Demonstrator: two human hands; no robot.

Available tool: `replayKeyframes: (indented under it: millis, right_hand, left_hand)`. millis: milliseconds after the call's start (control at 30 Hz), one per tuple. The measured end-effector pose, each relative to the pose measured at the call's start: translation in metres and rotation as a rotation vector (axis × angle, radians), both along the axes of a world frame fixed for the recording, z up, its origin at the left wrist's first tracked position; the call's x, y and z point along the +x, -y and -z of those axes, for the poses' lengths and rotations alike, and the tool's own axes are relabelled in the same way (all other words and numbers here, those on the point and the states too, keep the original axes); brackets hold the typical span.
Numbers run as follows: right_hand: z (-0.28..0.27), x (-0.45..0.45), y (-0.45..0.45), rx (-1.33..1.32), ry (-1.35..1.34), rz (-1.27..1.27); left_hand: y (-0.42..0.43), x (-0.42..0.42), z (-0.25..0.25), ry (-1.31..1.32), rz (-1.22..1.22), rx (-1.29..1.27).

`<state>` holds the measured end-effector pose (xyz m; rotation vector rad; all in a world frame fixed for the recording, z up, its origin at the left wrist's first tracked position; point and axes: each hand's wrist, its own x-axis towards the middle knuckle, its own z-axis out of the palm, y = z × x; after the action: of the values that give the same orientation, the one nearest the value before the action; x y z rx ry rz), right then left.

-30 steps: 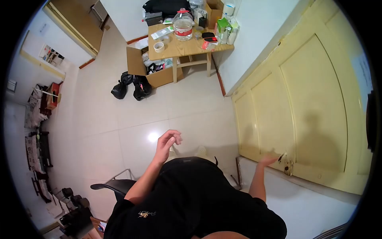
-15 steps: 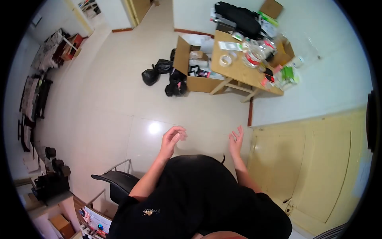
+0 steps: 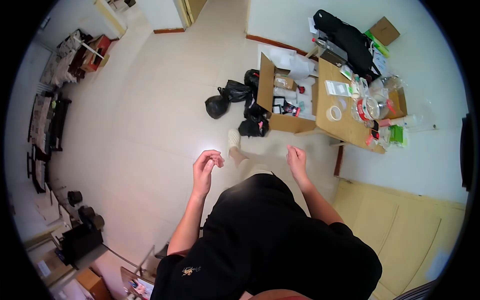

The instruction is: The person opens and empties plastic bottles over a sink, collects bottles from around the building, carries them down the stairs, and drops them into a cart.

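Observation:
My left hand (image 3: 205, 169) hangs in the air over the tiled floor (image 3: 135, 150), its fingers loosely curled but apart, with nothing held. To the right, my right hand (image 3: 296, 159) is raised in front of my body with its fingers folded in. No object shows in it. Neither hand touches anything. Beyond them, a light clog (image 3: 234, 138) on one foot rests beside several black bags (image 3: 217, 106). An opened cardboard box (image 3: 292, 123) stands by the bags, holding packages and white wrapping.
A wooden table (image 3: 340, 125) at the right bears a roll of tape (image 3: 333, 113), a large plastic bottle (image 3: 369, 108) and a black bag (image 3: 345, 40). A yellow door (image 3: 400, 225) is at the lower right. Dark racks (image 3: 57, 122) line the left side.
My right hand has left the door handle, come in front of my body and folded its fingers. The view has turned right, away from the door, and the box and table are nearer.

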<state>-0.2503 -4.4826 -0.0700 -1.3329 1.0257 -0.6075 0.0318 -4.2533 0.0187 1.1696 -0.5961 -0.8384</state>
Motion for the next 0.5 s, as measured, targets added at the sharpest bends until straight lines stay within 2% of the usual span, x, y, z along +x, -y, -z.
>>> replayKeyframes:
  millis: [67,133,200,300,400,500]
  right_hand:
    - [0.0,0.058,0.025,-0.035,0.013,0.003]
    - [0.023,0.124,0.064,-0.105,0.04,0.002]
    - [0.023,0.194,0.107,-0.143,0.058,-0.012]
    - [-0.019,0.3,0.172,-0.259,0.105,-0.071]
    - [-0.075,0.366,0.229,-0.183,0.18,-0.159]
    - [-0.087,0.41,0.277,-0.071,0.21,-0.085]
  left_hand:
    - [0.032,0.048,0.007,0.039,0.017,0.024]
    - [0.061,0.101,0.015,0.061,-0.008,0.072]
    - [0.1,0.153,0.006,0.054,-0.02,0.098]
    - [0.167,0.241,-0.028,0.086,-0.02,0.087]
    - [0.221,0.311,-0.047,0.148,-0.004,0.085]
    - [0.28,0.369,-0.042,0.119,0.004,0.047]
